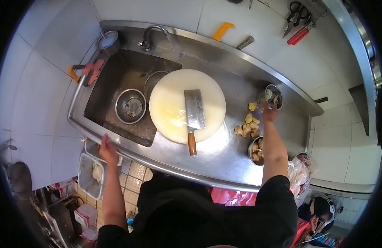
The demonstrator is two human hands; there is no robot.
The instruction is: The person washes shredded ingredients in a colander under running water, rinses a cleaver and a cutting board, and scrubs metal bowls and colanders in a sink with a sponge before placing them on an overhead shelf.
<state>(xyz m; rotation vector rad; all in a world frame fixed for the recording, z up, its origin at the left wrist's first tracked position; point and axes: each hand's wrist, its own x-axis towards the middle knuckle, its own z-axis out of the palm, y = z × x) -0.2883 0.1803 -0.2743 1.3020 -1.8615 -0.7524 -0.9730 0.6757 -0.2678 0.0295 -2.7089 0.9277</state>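
Note:
My right hand (269, 112) is at the near rim of a small metal container (260, 99) at the right back of the counter, its fingers closed on the edge. Pale, greyish pieces (272, 97) lie inside that container. Off the sink's front edge hangs my left hand (108, 151), empty, fingers stretched out. Between the hands, a cleaver (194, 109) with a wooden handle rests on a round white cutting board (166, 95). Knobbly pieces that look like ginger (247, 129) lie on the steel near my right forearm, beside a metal bowl (252, 156) holding more brown pieces.
Left of the board is a sink (102, 99) with a metal bowl (120, 117) in it and a faucet (146, 41) behind. Scissors (297, 16) hang on the wall. A lined bin (84, 175) stands below at left. Another person (321, 208) is at lower right.

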